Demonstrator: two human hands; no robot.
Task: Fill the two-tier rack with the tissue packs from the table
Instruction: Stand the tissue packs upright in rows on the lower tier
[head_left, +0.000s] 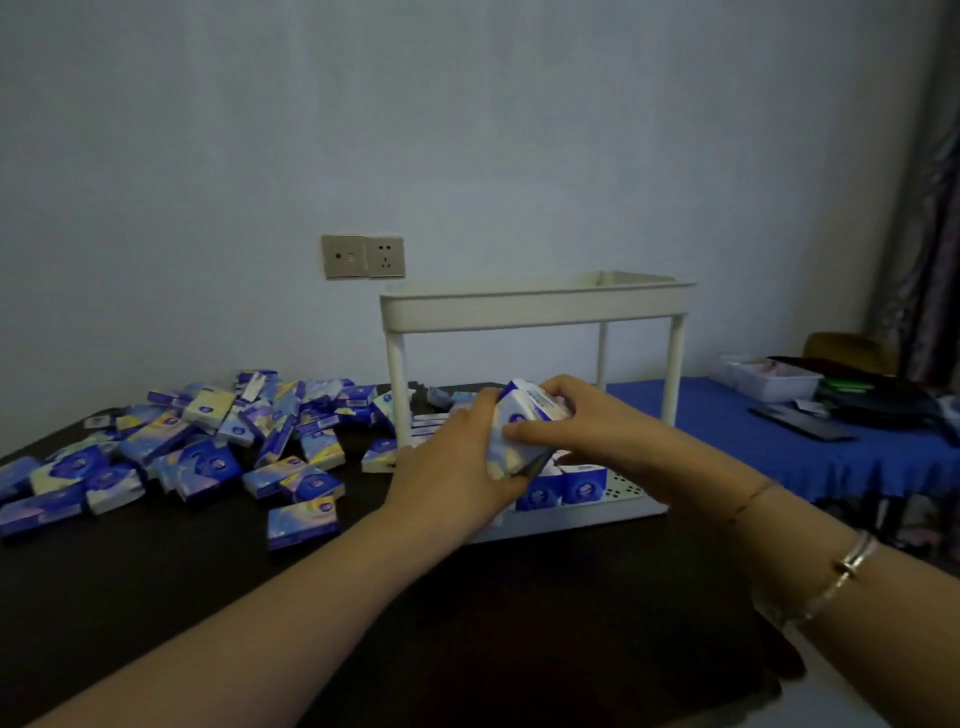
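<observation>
A white two-tier rack (535, 306) stands on the dark table (467, 623). Its top tier looks bare from this angle. A few blue tissue packs (566, 486) stand upright on the lower tier. Both hands hold a stack of tissue packs (524, 415) in front of the lower tier. My left hand (457, 467) grips the stack from the left and below. My right hand (576, 421) clamps it from the right and above. A large loose pile of blue and white tissue packs (197, 441) lies on the table to the left of the rack.
A wall socket (363, 256) sits on the wall behind the rack. To the right, a surface with a blue cloth (753, 441) carries a clear plastic box (763, 379) and dark items. A curtain (930, 208) hangs at the far right.
</observation>
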